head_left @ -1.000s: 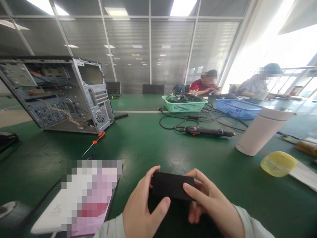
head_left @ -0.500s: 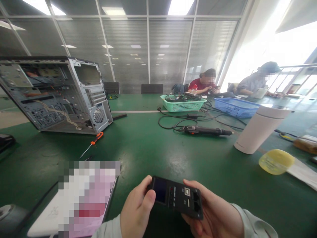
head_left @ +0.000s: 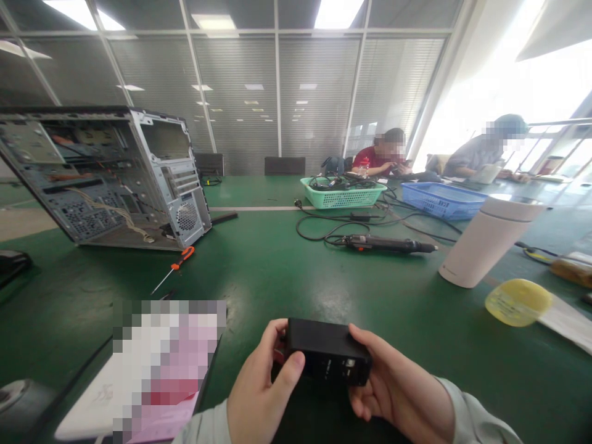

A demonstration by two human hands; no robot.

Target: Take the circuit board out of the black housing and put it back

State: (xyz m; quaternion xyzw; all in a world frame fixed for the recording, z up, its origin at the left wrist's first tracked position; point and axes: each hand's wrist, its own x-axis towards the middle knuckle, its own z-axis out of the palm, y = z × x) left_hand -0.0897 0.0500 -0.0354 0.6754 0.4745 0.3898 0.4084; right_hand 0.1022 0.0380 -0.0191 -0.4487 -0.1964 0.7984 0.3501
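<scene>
Between my two hands is a small black electronic device (head_left: 324, 339), held above the green table near its front edge. Its plain top side faces up, and the panel with a USB-like port and small white lettering is tilted toward me. My left hand (head_left: 263, 382) grips the left end, thumb on the near face and fingers behind. A bit of red shows by those fingers, too small to make out. My right hand (head_left: 398, 382) clasps the right end, thumb on top and fingers curled below.
An open computer case (head_left: 139, 179) stands at left, an orange-handled screwdriver (head_left: 178, 265) before it. A power screwdriver (head_left: 388, 244), green basket (head_left: 345, 197) with cables, blue basket (head_left: 439, 200), pale tumbler (head_left: 485, 246) and yellow container (head_left: 518, 302) lie beyond. Two people (head_left: 379, 157) sit at the back.
The device has been tipped in my hands: its screen and port panel faced up, and now its plain side does. Both hands have stayed on it.
</scene>
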